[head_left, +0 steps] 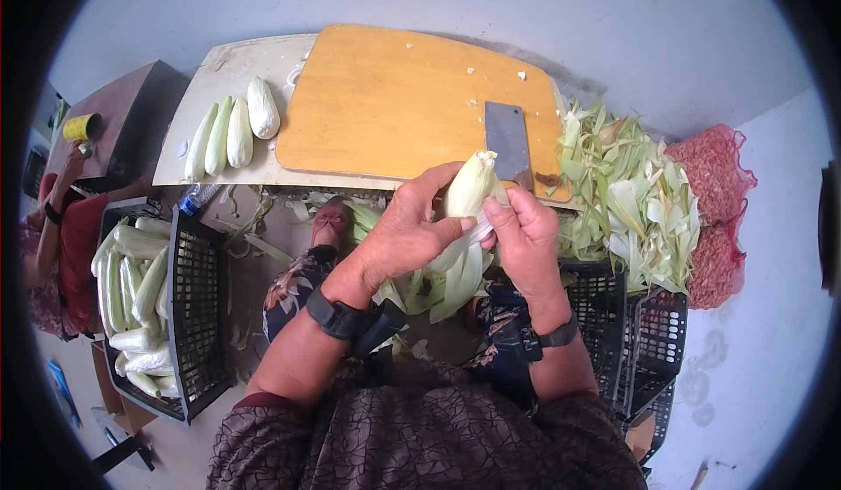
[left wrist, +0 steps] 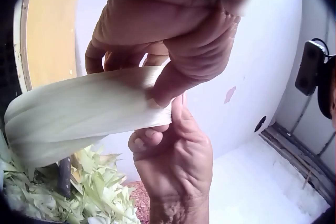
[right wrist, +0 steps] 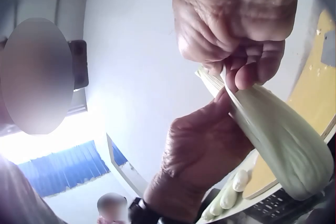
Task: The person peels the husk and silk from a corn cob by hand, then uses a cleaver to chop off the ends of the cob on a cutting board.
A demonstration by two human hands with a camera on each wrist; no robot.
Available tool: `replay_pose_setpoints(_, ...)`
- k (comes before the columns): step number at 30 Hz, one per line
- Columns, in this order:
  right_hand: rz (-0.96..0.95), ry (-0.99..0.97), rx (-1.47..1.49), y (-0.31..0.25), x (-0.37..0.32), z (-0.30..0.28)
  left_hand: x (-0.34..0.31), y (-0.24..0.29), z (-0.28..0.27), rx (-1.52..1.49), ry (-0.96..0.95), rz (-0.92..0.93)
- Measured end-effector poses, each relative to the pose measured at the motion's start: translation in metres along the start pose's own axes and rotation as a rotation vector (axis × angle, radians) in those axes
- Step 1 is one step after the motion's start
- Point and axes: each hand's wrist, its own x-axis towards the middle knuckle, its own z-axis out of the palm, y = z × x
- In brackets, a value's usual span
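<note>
An ear of corn [head_left: 469, 188] in pale green husk is held over the near edge of the board. My left hand [head_left: 405, 234] grips it, thumb along the near side and fingers behind. With thumb and fingers, my right hand [head_left: 527, 232] pinches a husk leaf at the ear's side. In the left wrist view the husked ear [left wrist: 79, 113] stretches leftward from both hands, whose fingertips meet at one end. The right wrist view has the right fingers holding a strip of husk against the ear [right wrist: 286, 142], above the left hand [right wrist: 202, 148].
A cleaver [head_left: 507, 140] lies on the yellow board [head_left: 377, 96]. Several husked ears [head_left: 239, 131] rest to its left. Stripped husks [head_left: 626, 192] pile up at right beside red mesh sacks [head_left: 714, 175]. A black crate [head_left: 197, 315] of corn stands left; another person [head_left: 74, 236] sits beyond.
</note>
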Motion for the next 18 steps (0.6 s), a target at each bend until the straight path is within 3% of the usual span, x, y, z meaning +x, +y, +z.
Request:
replay_pose_setpoints(3,0.059,0.003,0.193,-0.002,0.001,-0.002,0.000,0.008,0.000,-0.127,-0.079,-0.012)
replay_pose_setpoints(5,0.099,0.031,0.360,0.001,0.001,-0.003,0.001,0.013,0.004,-0.431,-0.116,-0.041)
replay_pose_setpoints(12,0.169,0.027,0.466,0.001,-0.001,0.003,0.003,0.005,0.013,-0.432,-0.103,-0.102)
replay_pose_setpoints(15,0.157,0.135,0.555,-0.002,0.001,0.000,0.011,-0.004,0.005,-0.298,0.163,-0.048)
replay_pose_setpoints(18,0.122,0.359,0.597,-0.001,0.007,-0.026,0.016,-0.007,-0.012,-0.506,0.362,-0.022)
